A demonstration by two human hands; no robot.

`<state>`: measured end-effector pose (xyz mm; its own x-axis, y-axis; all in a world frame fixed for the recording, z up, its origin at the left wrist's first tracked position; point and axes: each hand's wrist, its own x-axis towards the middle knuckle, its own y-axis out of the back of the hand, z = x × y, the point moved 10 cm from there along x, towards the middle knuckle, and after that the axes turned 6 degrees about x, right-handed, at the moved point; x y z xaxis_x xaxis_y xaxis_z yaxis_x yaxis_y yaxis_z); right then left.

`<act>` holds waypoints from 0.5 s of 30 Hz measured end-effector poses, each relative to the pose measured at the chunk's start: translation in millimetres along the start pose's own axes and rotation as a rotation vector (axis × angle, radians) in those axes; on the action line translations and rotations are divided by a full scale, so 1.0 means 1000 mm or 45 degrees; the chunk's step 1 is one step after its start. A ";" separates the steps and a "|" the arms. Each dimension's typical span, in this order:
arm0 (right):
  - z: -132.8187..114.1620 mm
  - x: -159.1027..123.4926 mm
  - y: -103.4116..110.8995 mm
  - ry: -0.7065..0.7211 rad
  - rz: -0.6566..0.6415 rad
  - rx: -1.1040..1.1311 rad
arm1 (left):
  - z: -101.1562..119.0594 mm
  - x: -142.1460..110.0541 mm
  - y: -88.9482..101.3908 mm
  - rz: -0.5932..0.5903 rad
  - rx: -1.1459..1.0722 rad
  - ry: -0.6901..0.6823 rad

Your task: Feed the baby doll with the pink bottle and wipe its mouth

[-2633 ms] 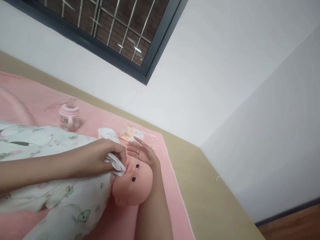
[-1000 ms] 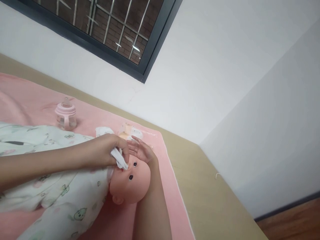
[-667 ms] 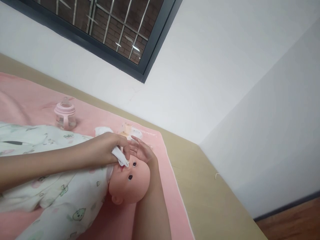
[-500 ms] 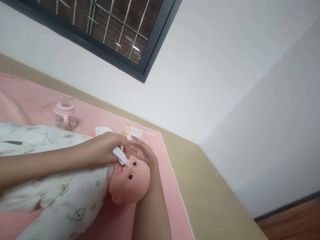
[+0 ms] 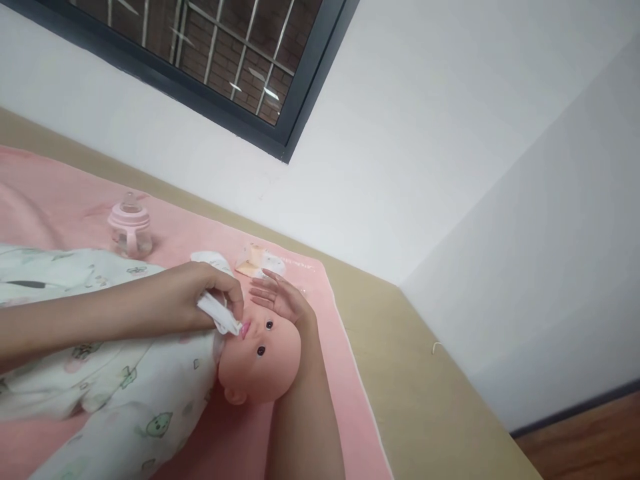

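Note:
A bald baby doll (image 5: 270,373) in a pale suit with green and pink prints lies on its back, its head at the right. My left hand (image 5: 210,290) is closed, pinching a crumpled white tissue (image 5: 220,313) whose tip touches the doll's mouth. Beneath the doll's head runs my right forearm, supporting it. My right hand (image 5: 280,297) curves up beyond the head, open, with fingers stretched and nothing in them. The left thumb is hidden.
A pink-lidded baby bottle (image 5: 130,227) stands upright on the pink mat (image 5: 200,227). A small white and orange packet (image 5: 257,260) lies behind my right hand. The tan tabletop (image 5: 400,373) meets a white wall, below a barred window (image 5: 225,60).
My left hand has moved left with the tissue, from the doll's nose area to its mouth, leaving the nose visible. My right hand and the doll's head have hardly moved.

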<state>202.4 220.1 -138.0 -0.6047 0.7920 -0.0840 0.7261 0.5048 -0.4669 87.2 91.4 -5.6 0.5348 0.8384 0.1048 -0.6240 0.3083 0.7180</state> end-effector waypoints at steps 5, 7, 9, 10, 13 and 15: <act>0.000 -0.001 -0.002 0.004 -0.018 0.008 | 0.005 -0.002 -0.005 0.011 0.070 -0.045; 0.000 0.000 -0.001 0.003 -0.017 0.013 | 0.006 -0.001 -0.008 0.014 0.089 -0.060; 0.000 0.000 -0.001 -0.001 -0.012 0.012 | 0.006 0.000 -0.010 0.020 0.115 -0.079; 0.000 0.000 0.000 -0.003 -0.011 0.010 | 0.006 0.001 -0.010 0.030 0.130 -0.096; 0.000 0.000 -0.001 -0.006 -0.018 0.006 | 0.008 0.001 -0.007 0.071 0.162 -0.143; 0.000 0.000 -0.001 -0.005 -0.022 0.004 | 0.007 0.002 -0.005 0.076 0.170 -0.152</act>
<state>201.4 220.0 -137.7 -0.6187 0.7817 -0.0792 0.7143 0.5176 -0.4711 94.9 88.2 -4.2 0.5676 0.7919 0.2251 -0.5797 0.1904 0.7922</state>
